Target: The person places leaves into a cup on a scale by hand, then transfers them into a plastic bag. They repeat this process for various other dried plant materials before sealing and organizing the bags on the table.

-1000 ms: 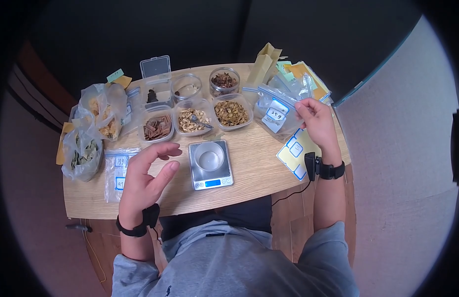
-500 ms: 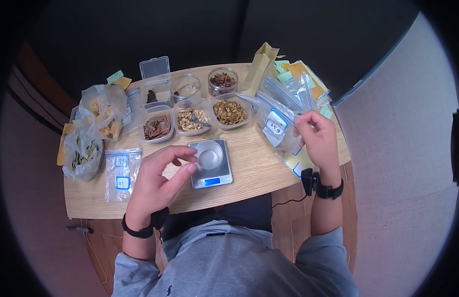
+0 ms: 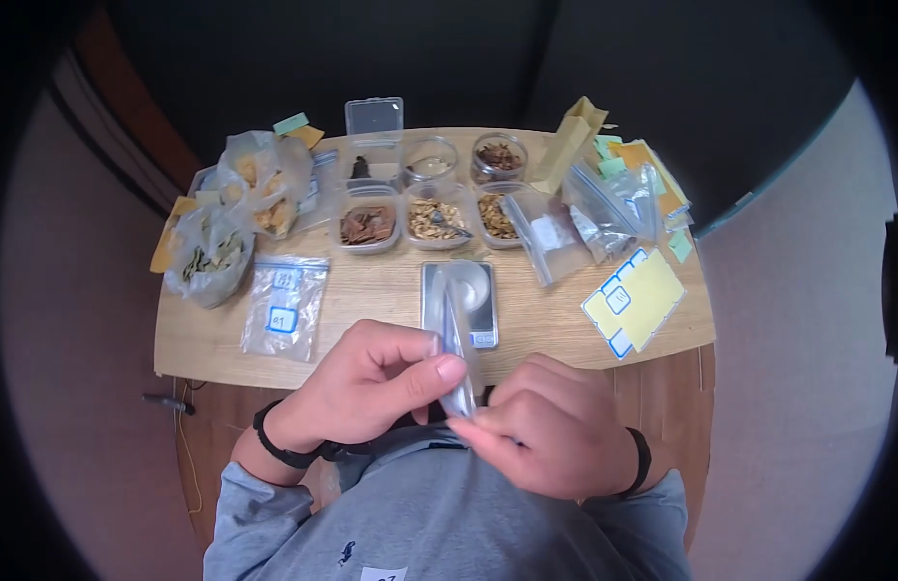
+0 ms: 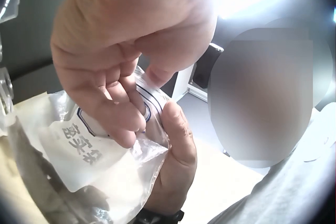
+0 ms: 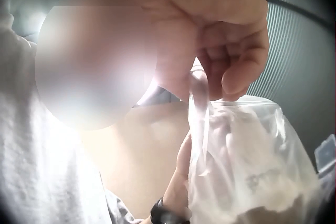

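Note:
Upright in front of the body, over the table's near edge, is a clear zip-lock bag (image 3: 457, 329), seen nearly edge-on in the head view. My left hand (image 3: 381, 382) pinches its side between thumb and fingers. Lower down and to the right, my right hand (image 3: 560, 426) grips the bag's near end, by the zip strip. In the left wrist view, a white slip (image 4: 79, 150) with printed characters shows through the bag, beside dark brown contents. Behind the bag stands a small digital scale (image 3: 486, 324), bearing a round clear cup (image 3: 475, 281).
Open tubs hold reddish-brown strips (image 3: 368, 225), pale slices (image 3: 434, 221) and greenish-brown pieces (image 3: 494, 215). Knotted plastic bags (image 3: 216, 257) sit at left, near a flat labelled zip-lock bag (image 3: 284, 329). More zip-lock bags (image 3: 613, 218), a paper bag (image 3: 572, 145) and yellow card (image 3: 652, 295) lie right.
My right hand has brought the zip-lock bag from the table's right side to the front middle. My left hand has moved right and now pinches it too. The head view has shifted.

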Demonstrator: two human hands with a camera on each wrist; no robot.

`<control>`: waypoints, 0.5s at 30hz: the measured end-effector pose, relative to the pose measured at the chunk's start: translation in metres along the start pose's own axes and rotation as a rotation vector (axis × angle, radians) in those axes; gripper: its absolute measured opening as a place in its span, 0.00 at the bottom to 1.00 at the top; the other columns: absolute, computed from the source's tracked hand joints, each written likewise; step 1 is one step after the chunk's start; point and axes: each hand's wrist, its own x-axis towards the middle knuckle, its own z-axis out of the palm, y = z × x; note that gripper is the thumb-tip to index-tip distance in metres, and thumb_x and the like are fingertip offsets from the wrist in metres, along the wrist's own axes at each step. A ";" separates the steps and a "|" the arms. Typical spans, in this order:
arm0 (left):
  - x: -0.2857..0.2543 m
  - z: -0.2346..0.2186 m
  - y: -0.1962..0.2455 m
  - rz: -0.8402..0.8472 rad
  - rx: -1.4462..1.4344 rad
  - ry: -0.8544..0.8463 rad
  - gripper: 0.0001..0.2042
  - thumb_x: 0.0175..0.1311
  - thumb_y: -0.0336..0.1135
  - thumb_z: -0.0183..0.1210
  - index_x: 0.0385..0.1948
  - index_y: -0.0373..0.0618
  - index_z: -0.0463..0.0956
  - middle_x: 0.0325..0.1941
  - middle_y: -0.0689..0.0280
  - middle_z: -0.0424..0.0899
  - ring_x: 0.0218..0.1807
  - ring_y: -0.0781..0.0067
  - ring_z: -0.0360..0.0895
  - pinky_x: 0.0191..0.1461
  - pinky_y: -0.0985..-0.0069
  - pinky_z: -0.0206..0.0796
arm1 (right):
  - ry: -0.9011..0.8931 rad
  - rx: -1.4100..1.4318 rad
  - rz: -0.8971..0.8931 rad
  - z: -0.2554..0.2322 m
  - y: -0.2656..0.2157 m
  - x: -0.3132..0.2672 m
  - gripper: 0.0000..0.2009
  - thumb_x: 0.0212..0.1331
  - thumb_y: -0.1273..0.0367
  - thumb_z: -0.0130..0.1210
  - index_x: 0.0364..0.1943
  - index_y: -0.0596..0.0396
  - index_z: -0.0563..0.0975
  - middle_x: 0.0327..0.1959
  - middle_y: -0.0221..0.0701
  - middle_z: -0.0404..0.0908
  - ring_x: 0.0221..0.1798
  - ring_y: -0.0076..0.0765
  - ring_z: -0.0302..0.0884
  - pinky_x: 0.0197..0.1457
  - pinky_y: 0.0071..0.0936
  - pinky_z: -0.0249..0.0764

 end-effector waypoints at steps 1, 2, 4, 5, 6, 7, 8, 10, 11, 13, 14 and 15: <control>-0.009 -0.002 -0.002 -0.039 0.044 0.048 0.14 0.82 0.41 0.59 0.42 0.38 0.85 0.34 0.71 0.88 0.32 0.87 0.80 0.34 0.84 0.73 | -0.029 0.024 -0.022 0.007 0.000 0.002 0.14 0.54 0.70 0.77 0.29 0.54 0.78 0.25 0.30 0.75 0.25 0.37 0.76 0.27 0.34 0.70; -0.018 -0.002 -0.003 -0.023 0.025 0.100 0.13 0.82 0.39 0.59 0.42 0.38 0.86 0.34 0.70 0.88 0.31 0.87 0.80 0.32 0.84 0.73 | -0.057 0.047 -0.045 0.013 -0.001 0.004 0.15 0.54 0.68 0.78 0.30 0.53 0.77 0.25 0.30 0.73 0.25 0.38 0.75 0.26 0.35 0.69; -0.037 -0.005 -0.006 -0.030 -0.025 0.127 0.13 0.82 0.38 0.59 0.42 0.38 0.86 0.34 0.70 0.88 0.32 0.87 0.80 0.33 0.84 0.74 | -0.136 0.212 0.049 0.021 -0.005 0.009 0.15 0.57 0.68 0.77 0.30 0.54 0.77 0.25 0.30 0.74 0.25 0.35 0.76 0.26 0.33 0.70; -0.045 -0.006 -0.007 -0.038 -0.078 0.138 0.12 0.81 0.37 0.59 0.42 0.39 0.86 0.33 0.70 0.88 0.32 0.87 0.80 0.33 0.84 0.74 | -0.214 0.366 0.154 0.025 -0.007 0.012 0.15 0.59 0.67 0.76 0.30 0.54 0.76 0.25 0.29 0.75 0.26 0.33 0.77 0.26 0.31 0.70; -0.052 -0.004 -0.004 -0.062 0.003 0.192 0.11 0.81 0.35 0.59 0.42 0.37 0.87 0.32 0.69 0.88 0.32 0.86 0.80 0.33 0.83 0.74 | -0.219 0.374 0.143 0.031 -0.008 0.014 0.15 0.59 0.67 0.76 0.30 0.54 0.76 0.25 0.29 0.75 0.26 0.33 0.77 0.26 0.31 0.70; -0.055 -0.005 -0.005 -0.062 0.003 0.205 0.11 0.81 0.35 0.59 0.42 0.37 0.87 0.32 0.69 0.88 0.32 0.86 0.80 0.33 0.83 0.74 | -0.254 0.486 0.262 0.037 -0.008 0.015 0.14 0.62 0.67 0.73 0.30 0.56 0.76 0.25 0.29 0.77 0.26 0.29 0.78 0.27 0.28 0.70; -0.057 -0.007 -0.008 0.011 0.174 0.196 0.10 0.80 0.34 0.59 0.43 0.37 0.86 0.32 0.69 0.87 0.31 0.86 0.79 0.33 0.82 0.73 | -0.292 0.596 0.384 0.042 -0.008 0.015 0.14 0.66 0.67 0.71 0.30 0.57 0.77 0.25 0.30 0.79 0.25 0.26 0.78 0.27 0.26 0.70; -0.060 -0.004 -0.007 0.041 0.277 0.233 0.09 0.78 0.32 0.60 0.40 0.35 0.84 0.28 0.68 0.86 0.29 0.85 0.75 0.32 0.78 0.68 | -0.326 0.616 0.461 0.051 -0.005 0.012 0.12 0.68 0.68 0.68 0.31 0.58 0.77 0.25 0.28 0.79 0.26 0.20 0.77 0.27 0.24 0.69; -0.063 -0.006 -0.009 0.041 0.274 0.243 0.09 0.78 0.32 0.60 0.40 0.35 0.84 0.28 0.68 0.86 0.29 0.85 0.75 0.32 0.78 0.68 | -0.349 0.630 0.541 0.053 -0.001 0.009 0.11 0.70 0.69 0.66 0.32 0.59 0.78 0.24 0.26 0.80 0.26 0.15 0.76 0.27 0.21 0.69; -0.067 -0.011 -0.014 0.012 0.434 0.247 0.09 0.73 0.31 0.62 0.33 0.35 0.81 0.24 0.66 0.82 0.27 0.85 0.73 0.29 0.76 0.65 | -0.360 0.712 0.583 0.054 0.004 0.001 0.09 0.72 0.72 0.62 0.32 0.60 0.79 0.24 0.22 0.78 0.26 0.10 0.72 0.27 0.18 0.66; -0.071 -0.013 -0.014 0.013 0.431 0.253 0.09 0.73 0.31 0.62 0.33 0.35 0.81 0.24 0.66 0.82 0.27 0.85 0.73 0.29 0.76 0.65 | -0.296 0.736 0.656 0.053 0.006 -0.001 0.09 0.72 0.72 0.62 0.32 0.60 0.79 0.25 0.20 0.78 0.27 0.08 0.71 0.27 0.17 0.66; -0.076 -0.015 -0.014 -0.001 0.473 0.252 0.09 0.70 0.32 0.63 0.32 0.35 0.79 0.27 0.64 0.83 0.29 0.83 0.74 0.31 0.74 0.64 | -0.231 0.759 0.729 0.050 0.008 -0.003 0.09 0.73 0.73 0.61 0.32 0.60 0.78 0.26 0.19 0.77 0.28 0.07 0.71 0.27 0.15 0.65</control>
